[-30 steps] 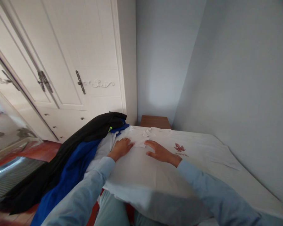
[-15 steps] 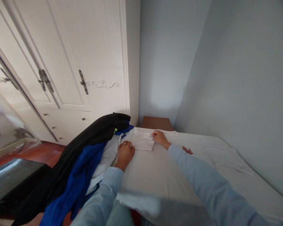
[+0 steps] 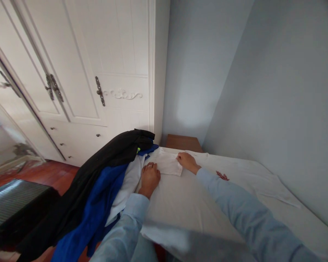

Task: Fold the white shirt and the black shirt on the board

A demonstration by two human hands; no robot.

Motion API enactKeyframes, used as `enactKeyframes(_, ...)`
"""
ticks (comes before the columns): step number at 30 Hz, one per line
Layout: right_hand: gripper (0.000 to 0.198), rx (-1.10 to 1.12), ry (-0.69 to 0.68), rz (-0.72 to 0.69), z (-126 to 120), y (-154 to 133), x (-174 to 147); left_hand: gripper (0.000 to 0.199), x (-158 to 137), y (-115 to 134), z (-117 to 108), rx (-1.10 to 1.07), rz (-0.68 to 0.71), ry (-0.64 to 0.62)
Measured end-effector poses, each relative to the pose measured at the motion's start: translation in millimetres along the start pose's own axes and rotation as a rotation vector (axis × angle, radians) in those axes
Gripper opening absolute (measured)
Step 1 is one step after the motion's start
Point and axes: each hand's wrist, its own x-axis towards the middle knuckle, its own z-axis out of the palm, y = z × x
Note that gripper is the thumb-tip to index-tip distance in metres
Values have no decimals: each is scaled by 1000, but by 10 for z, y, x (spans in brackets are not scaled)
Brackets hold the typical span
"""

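A small piece of white cloth (image 3: 169,163) lies flat near the far end of the white-covered bed (image 3: 186,203). At its right edge, my right hand (image 3: 188,162) pinches the fabric between thumb and fingers. My left hand (image 3: 149,179), with a ring on one finger, rests at the cloth's left end; its fingers are bent and close together over the fabric, and the fingertips are partly hidden. Just left of this hand, more white fabric (image 3: 128,182) hangs beneath a pile of clothes.
A black garment (image 3: 109,154) and a blue garment (image 3: 104,196) drape over the bed's left side. Beyond stand a white wardrobe (image 3: 125,120) and a brown wooden piece (image 3: 183,142). A grey wall (image 3: 284,109) borders the right. A dark ribbed case (image 3: 15,203) is on the floor.
The cloth's right edge, which had a raised, folded bit by my right hand, now looks flatter. Both hands keep nearly the same places; the view has shifted slightly left.
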Motion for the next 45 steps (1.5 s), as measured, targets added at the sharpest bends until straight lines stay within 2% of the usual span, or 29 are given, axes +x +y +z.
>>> enactKeyframes(3,10,189,12,83,-93,12,30,29,7,-7,16,-10,-21,16)
enactKeyframes(6,10,348,8,189,-219,148,-62,31,16,-19,41,-21,-48,26)
enactKeyframes(9,14,397,13,282,-325,342,-199,31,16,-32,68,-26,-66,25)
enactKeyframes(12,12,355,71,317,-375,460,-225,35,15,-39,87,-28,-64,23)
enactKeyframes(16,9,242,107,184,-271,337,-44,43,19,-44,91,-30,-54,23)
enactKeyframes(19,17,156,55,-12,-50,77,130,46,24,-52,82,-27,-45,20)
enactKeyframes(22,15,75,-13,-150,226,-167,285,43,23,-46,73,-25,-15,17)
enactKeyframes(26,13,-26,-34,-148,521,-298,510,38,5,-9,74,-24,63,3)
enactKeyframes(30,15,-69,-6,-91,672,-295,777,40,-8,11,89,-27,84,-44)
enactKeyframes(34,20,-60,31,-71,727,-272,982,39,2,1,103,-30,60,-32)
enactKeyframes(38,26,-65,76,-70,690,-220,1011,38,22,-17,122,-28,39,-16)
enactKeyframes(41,28,-80,69,-129,604,-200,871,41,32,-38,145,-24,44,-20)
enactKeyframes(45,32,-97,-35,-311,440,-170,423,46,36,-66,172,-15,59,-19)
